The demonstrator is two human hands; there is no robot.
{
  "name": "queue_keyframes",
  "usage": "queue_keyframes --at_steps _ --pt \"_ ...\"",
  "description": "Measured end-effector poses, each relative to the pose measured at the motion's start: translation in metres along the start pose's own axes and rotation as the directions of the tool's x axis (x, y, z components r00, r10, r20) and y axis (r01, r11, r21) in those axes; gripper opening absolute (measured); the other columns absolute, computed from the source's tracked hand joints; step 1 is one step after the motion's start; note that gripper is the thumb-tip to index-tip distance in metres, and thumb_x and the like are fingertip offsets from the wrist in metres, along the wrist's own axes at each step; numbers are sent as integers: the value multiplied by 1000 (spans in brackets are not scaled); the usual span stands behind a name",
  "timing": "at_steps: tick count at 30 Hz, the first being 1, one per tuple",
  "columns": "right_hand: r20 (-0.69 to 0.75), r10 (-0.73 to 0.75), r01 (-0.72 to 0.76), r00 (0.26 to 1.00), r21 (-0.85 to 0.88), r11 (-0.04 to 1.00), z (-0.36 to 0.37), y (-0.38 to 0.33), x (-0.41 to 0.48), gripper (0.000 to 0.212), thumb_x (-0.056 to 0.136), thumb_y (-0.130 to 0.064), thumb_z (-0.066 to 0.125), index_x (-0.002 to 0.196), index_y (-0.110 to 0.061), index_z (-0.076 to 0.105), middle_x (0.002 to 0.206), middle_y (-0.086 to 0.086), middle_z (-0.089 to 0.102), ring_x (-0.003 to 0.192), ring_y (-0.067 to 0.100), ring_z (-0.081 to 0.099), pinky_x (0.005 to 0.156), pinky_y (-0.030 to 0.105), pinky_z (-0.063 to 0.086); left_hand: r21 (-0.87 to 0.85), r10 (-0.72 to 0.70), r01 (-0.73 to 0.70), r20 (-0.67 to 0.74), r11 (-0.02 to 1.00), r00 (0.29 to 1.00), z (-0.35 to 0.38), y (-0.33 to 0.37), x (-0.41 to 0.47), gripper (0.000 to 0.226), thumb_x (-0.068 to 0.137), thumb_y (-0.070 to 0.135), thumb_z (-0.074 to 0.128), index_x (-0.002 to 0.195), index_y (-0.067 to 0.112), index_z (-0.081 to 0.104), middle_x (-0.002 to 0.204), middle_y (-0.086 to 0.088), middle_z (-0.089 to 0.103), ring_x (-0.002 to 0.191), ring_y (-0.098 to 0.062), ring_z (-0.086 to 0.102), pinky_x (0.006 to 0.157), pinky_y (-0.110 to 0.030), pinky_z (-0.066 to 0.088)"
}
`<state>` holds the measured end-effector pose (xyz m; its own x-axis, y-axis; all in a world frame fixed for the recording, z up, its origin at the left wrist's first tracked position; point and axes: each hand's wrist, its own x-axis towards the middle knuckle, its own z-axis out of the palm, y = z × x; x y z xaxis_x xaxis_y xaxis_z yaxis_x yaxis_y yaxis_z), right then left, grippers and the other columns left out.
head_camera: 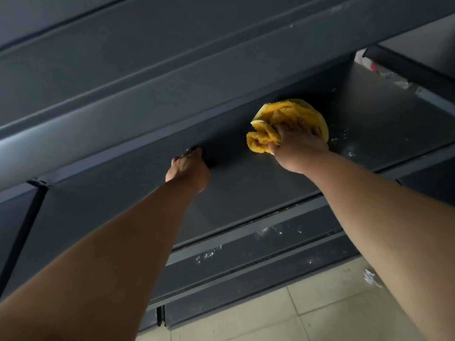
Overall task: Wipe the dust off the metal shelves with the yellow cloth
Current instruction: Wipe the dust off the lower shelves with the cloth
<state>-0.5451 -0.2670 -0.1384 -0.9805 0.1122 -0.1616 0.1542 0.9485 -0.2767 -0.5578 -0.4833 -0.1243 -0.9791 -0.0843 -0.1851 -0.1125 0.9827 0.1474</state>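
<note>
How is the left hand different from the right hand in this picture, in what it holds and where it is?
The right hand presses a bunched yellow cloth on the shelf; the left hand holds no cloth. The left hand curls its fingers near the shelf's dark back edge; the right hand lies further right, beside white specks. Both arms are bare and reach forward.

1. The place looks like a shop or storeroom: tiers of dark grey metal shelves (246, 183) of the retail-gondola kind fill the view.
2. Pale floor tiles (307, 313) lie below.
3. Blurred packaged goods (376, 67) show behind, upper right.
</note>
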Motion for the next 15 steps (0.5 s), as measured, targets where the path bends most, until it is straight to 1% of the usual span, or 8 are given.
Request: queue_keyframes --at_steps 2,4,6,9,15 --pt "0 8 -8 1000 6 1000 3 -2 -10 56 97 -49 33 148 -26 24 158 5 20 147 32 11 119 53 10 -117 -37 33 -30 993 999 -2 -4 -5 49 91 10 48 140 18 44 144 -10 45 131 -34 42 98 -40 41" --pt "21 10 -10 1000 1 1000 5 -8 -21 57 98 -49 32 149 -27 21 159 3 17 148 31 6 119 53 7 -170 -46 31 -87 985 995 -4 -9 -11 45 90 10 49 134 13 49 138 -13 49 127 -35 45 95 -41 42" --pt "42 2 -1 999 -13 1000 8 -18 -31 57 98 -49 31 150 -28 19 160 1 14 149 29 2 119 53 6 -165 -32 14 -102 986 994 -6 -17 -17 44 90 7 47 134 11 49 137 -13 49 127 -34 45 95 -40 42" --pt "38 -41 42 998 -18 999 15 -35 -46 58 98 -50 30 151 -30 17 161 -2 12 149 28 0 119 52 6 -131 -28 19 -71 991 997 -11 -31 -23 49 89 4 44 138 13 46 140 -13 48 129 -33 44 99 -40 40" --pt "70 -164 165 984 -15 986 37 -87 -72 60 97 -54 27 151 -32 15 161 -5 9 149 26 -3 120 51 2 -40 -65 64 -25 997 998 -19 -68 -30 46 89 7 43 134 12 46 136 -14 51 127 -36 45 95 -42 41"
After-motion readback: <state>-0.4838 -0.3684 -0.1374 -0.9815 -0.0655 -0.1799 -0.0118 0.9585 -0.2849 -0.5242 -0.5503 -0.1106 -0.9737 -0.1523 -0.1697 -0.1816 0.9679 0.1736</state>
